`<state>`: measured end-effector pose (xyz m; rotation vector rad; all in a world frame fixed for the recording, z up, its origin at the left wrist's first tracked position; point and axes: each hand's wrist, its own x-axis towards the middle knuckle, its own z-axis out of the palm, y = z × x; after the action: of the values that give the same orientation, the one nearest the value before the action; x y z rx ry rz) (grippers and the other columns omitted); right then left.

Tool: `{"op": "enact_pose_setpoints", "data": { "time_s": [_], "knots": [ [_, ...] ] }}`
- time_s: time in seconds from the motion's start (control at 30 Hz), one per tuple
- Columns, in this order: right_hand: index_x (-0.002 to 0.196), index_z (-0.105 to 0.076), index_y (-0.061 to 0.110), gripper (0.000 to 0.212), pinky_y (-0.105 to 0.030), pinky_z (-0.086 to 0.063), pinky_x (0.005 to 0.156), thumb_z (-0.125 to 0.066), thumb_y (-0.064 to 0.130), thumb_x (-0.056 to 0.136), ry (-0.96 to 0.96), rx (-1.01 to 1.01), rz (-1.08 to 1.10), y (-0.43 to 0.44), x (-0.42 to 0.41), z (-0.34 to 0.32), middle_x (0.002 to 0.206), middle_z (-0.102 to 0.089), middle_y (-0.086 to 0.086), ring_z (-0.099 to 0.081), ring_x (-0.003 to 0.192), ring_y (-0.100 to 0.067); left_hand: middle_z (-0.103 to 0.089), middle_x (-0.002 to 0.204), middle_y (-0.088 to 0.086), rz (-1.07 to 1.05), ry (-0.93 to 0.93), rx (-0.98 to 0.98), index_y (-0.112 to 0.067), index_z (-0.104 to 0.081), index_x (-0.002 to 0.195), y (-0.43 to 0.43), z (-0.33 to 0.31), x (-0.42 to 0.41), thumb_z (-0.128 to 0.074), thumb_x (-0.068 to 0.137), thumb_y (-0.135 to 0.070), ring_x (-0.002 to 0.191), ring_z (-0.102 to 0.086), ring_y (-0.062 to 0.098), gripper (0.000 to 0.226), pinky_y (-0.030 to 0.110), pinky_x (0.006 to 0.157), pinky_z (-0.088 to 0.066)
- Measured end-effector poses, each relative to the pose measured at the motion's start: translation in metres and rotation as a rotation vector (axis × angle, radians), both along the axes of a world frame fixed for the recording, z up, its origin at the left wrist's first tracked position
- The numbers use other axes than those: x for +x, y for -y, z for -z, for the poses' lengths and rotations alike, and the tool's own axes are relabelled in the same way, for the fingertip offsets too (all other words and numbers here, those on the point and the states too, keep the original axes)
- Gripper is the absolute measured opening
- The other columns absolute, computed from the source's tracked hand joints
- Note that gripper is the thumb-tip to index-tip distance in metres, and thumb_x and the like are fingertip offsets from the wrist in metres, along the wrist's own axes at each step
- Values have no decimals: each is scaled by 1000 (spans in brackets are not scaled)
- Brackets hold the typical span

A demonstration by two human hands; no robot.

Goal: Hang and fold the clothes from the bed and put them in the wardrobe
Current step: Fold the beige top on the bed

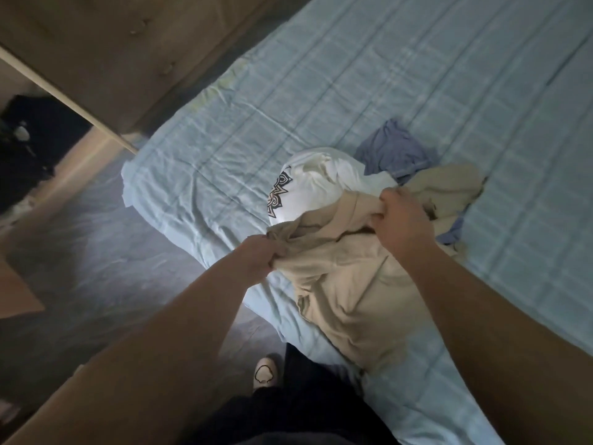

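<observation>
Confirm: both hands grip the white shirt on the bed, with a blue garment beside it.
Wrong garment. In the head view the left hand and right hand grip the beige garment, not the white shirt, on the bed, with a blue garment beside it.

This is a bedroom in a home. A bed (401, 75) fills most of the view, covered with a creased light-blue checked sheet (192, 175). At one end stands a brown padded headboard (106, 43) with sewn-in buttons. Loose clothes lie heaped on the bed: a beige garment (346, 284), a white printed shirt (308, 187) and a blue piece (391, 149). Beside the bed, a foot in a pale slipper (264, 374) stands on a grey floor (96, 245).
</observation>
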<state>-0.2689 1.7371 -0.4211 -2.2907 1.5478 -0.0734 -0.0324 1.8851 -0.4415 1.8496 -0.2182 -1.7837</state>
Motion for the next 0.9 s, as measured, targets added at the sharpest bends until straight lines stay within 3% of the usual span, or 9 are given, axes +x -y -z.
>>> {"op": "enact_pose_setpoints", "data": {
  "time_s": [0.07,0.17,0.3,0.4,0.53,0.6,0.7,0.8,0.9],
  "knots": [
    [79,-51,8,12,-39,-42,62,-58,17,82,61,-98,47,-14,-19,-30,84,-52,-15,-55,79,-34,-66,122,20,-19,-163,-132,0,-62,123,0,-27,-7,-64,71,7,104,-69,22,52,35,92,-54],
    [75,-54,8,14,-43,-45,66,-56,22,75,169,-259,94,-49,-50,-86,82,-54,-18,-54,77,-38,-68,117,21,65,-54,-331,-4,-63,123,-3,-83,-20,-70,70,-10,104,-65,34,54,49,97,-50],
    [71,-51,16,8,-36,-32,68,-56,22,71,268,-410,186,-104,-94,-174,76,-47,-6,-48,76,-31,-74,99,12,150,131,-561,-9,-69,109,-20,-174,-42,-73,83,-14,91,-70,28,27,36,74,-57],
    [71,-46,16,10,-33,-24,61,-56,16,73,402,-492,323,-147,-125,-241,71,-44,-3,-38,70,-17,-74,82,-3,232,251,-768,-16,-72,94,-35,-237,-60,-70,91,-13,76,-70,11,4,26,70,-55],
    [77,-44,12,11,-16,-29,50,-52,6,81,533,-498,510,-199,-166,-315,67,-42,2,-35,59,-9,-57,68,-3,445,527,-949,-10,-64,75,-45,-314,-83,-65,91,-14,60,-50,5,16,16,54,-37],
    [82,-47,11,8,-18,-31,52,-51,4,84,557,-522,576,-223,-185,-341,70,-43,4,-39,62,-6,-55,67,-4,542,637,-1021,-11,-65,77,-49,-346,-96,-62,89,-12,61,-46,8,13,16,48,-32],
    [84,-46,14,7,-30,-32,56,-49,8,87,548,-584,630,-260,-213,-368,72,-46,3,-41,65,-8,-57,65,-9,637,690,-1125,-19,-68,76,-58,-383,-119,-64,90,-19,62,-48,6,14,20,52,-35],
    [87,-45,14,6,-31,-33,60,-47,9,90,577,-652,691,-291,-247,-383,75,-47,1,-41,67,-9,-67,83,-9,705,714,-1215,-24,-71,91,-66,-408,-142,-64,92,-26,77,-58,4,8,24,63,-41],
    [95,-46,15,6,-35,-35,68,-48,10,92,509,-692,716,-309,-285,-394,86,-52,-6,-50,82,-19,-67,87,-6,779,685,-1250,-24,-71,95,-68,-426,-167,-63,93,-31,82,-59,8,11,27,67,-42]
  ]
}}
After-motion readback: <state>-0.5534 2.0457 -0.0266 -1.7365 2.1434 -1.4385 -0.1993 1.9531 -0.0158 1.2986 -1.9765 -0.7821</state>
